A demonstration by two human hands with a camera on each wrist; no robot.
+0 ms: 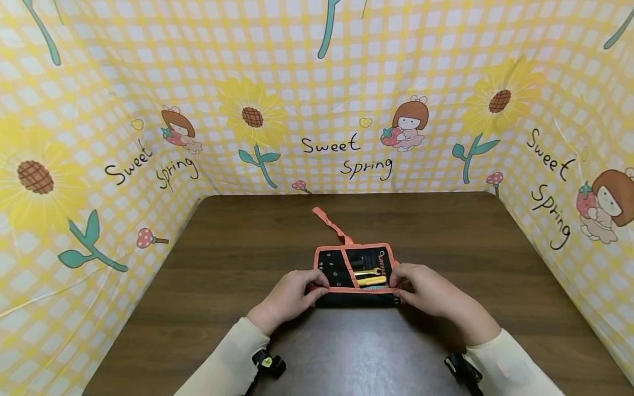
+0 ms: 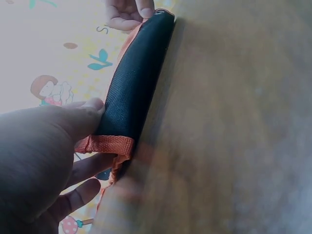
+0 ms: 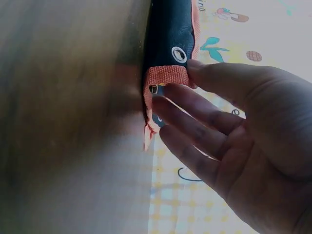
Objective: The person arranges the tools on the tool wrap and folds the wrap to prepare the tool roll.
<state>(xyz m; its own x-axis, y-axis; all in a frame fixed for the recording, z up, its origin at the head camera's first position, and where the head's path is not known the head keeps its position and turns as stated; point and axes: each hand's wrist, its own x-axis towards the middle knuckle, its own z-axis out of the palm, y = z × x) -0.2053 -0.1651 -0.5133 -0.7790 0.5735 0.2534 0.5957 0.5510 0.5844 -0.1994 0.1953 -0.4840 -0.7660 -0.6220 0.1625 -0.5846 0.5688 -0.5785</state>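
Observation:
A black tool roll with orange trim (image 1: 334,268) lies on the table, its near side folded up into a tube. My left hand (image 1: 292,297) pinches the left end of that fold between thumb and fingers. At the right end, by a metal eyelet (image 3: 179,54), my right hand (image 1: 428,289) pinches the folded edge the same way. Inside the roll show a yellow handle (image 1: 371,280) and a yellowish open-end wrench (image 1: 369,271); the fold hides their near parts. Size numbers are printed on the left panel. An orange strap (image 1: 331,223) stretches out from the far edge.
The dark wooden table (image 1: 238,236) reaches back to a yellow checked cloth (image 1: 307,82) that stands around its left, back and right sides. Each wrist carries a small black camera, the left one (image 1: 269,363) and the right one (image 1: 463,371).

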